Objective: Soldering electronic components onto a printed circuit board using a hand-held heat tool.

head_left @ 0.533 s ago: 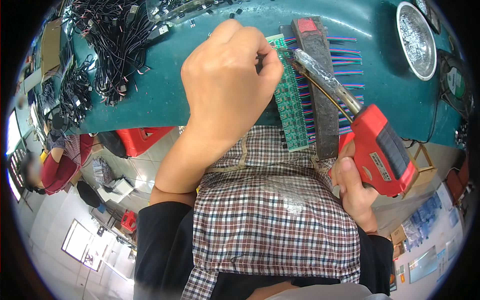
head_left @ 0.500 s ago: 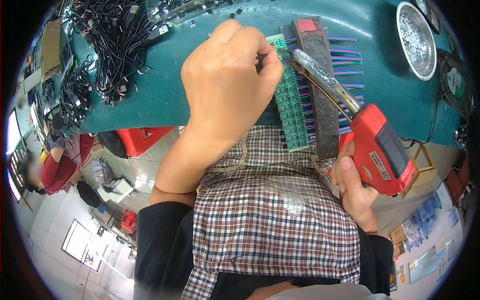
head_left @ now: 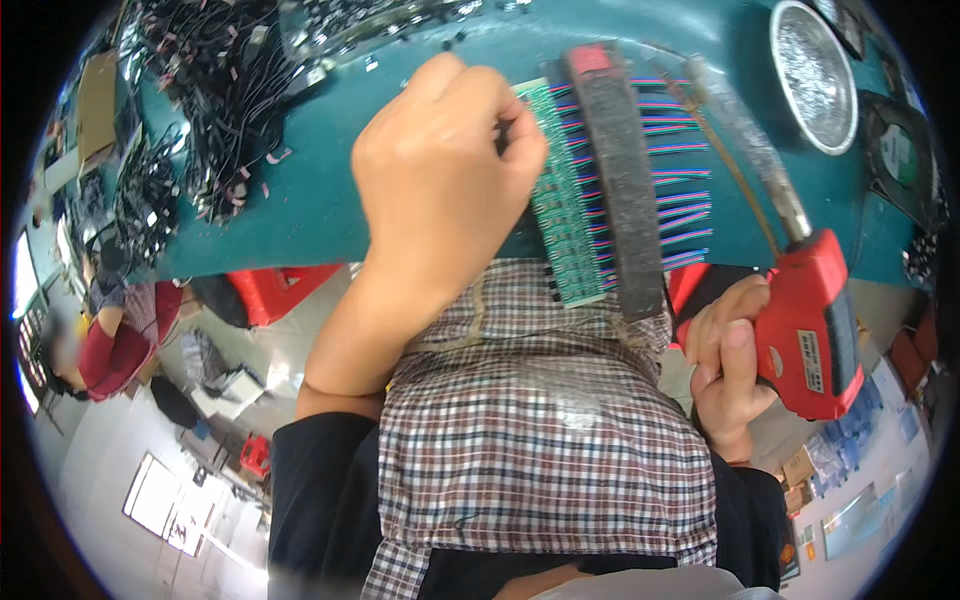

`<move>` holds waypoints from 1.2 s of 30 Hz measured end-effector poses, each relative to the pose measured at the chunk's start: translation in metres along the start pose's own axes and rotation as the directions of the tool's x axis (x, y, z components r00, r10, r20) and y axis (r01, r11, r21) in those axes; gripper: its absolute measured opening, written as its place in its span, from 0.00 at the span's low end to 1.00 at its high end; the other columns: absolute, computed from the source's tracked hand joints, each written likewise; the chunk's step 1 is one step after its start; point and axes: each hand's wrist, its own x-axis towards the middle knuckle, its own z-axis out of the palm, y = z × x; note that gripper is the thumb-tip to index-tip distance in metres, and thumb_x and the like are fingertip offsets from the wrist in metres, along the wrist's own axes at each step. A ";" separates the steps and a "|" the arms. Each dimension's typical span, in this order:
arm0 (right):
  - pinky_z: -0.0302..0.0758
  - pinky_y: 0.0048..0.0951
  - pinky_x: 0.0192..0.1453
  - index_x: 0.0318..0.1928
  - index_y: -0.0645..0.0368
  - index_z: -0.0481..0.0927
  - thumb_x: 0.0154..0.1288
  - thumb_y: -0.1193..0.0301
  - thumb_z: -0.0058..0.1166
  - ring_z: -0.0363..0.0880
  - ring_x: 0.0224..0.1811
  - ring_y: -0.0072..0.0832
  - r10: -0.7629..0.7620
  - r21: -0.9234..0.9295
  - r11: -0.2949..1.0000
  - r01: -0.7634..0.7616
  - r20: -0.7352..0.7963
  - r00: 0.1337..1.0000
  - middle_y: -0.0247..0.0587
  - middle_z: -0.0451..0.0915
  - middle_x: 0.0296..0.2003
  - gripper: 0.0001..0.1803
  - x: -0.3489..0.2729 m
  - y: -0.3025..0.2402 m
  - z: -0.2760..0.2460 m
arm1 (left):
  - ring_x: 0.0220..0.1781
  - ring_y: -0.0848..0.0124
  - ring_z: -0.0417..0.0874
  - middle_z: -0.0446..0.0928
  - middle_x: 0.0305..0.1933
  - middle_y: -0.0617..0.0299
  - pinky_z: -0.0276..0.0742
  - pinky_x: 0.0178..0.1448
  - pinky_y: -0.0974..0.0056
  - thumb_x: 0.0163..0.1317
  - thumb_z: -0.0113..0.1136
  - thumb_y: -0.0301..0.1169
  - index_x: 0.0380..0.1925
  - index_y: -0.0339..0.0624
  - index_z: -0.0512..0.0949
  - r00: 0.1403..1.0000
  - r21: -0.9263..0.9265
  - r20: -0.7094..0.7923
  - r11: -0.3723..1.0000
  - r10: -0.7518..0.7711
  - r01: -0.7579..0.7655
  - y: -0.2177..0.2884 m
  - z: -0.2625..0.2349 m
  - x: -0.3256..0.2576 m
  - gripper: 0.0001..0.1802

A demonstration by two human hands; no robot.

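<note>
My left hand (head_left: 440,165) is over the green table, beside the upper left edge of a long green circuit board (head_left: 566,200). Its fingers are curled into a pinch, and what they hold, if anything, is hidden. My right hand (head_left: 728,355) grips a red soldering gun (head_left: 803,315) by its handle. The gun's pale barrel and thin brass-coloured feed tube point up and away, their tips apart from the board. A dark, heavy bar (head_left: 622,190) with a red patch at its far end lies across several multicoloured wires (head_left: 683,180) that run from the board to the right.
Bundles of black cables (head_left: 215,110) lie at the far left of the table. A round metal bowl (head_left: 815,80) with silvery bits inside stands far right, near a black fan (head_left: 897,155). Red stools (head_left: 275,292) stand below the table edge; another person sits at the left.
The soldering gun in my right hand has moved right, its tip coming away from the board. My left hand has shifted slightly left, still pinched.
</note>
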 end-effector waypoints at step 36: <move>0.59 0.20 0.19 0.46 0.69 0.73 0.69 0.76 0.51 0.56 0.13 0.13 -0.220 0.012 0.971 0.239 -0.342 0.914 0.35 0.70 0.25 0.10 0.023 0.008 -0.025 | 0.28 0.74 0.79 0.77 0.28 0.66 0.71 0.28 0.69 0.49 0.72 0.26 0.27 0.42 0.82 0.983 -0.128 0.166 0.987 -0.074 0.096 -0.013 -0.014 0.007 0.07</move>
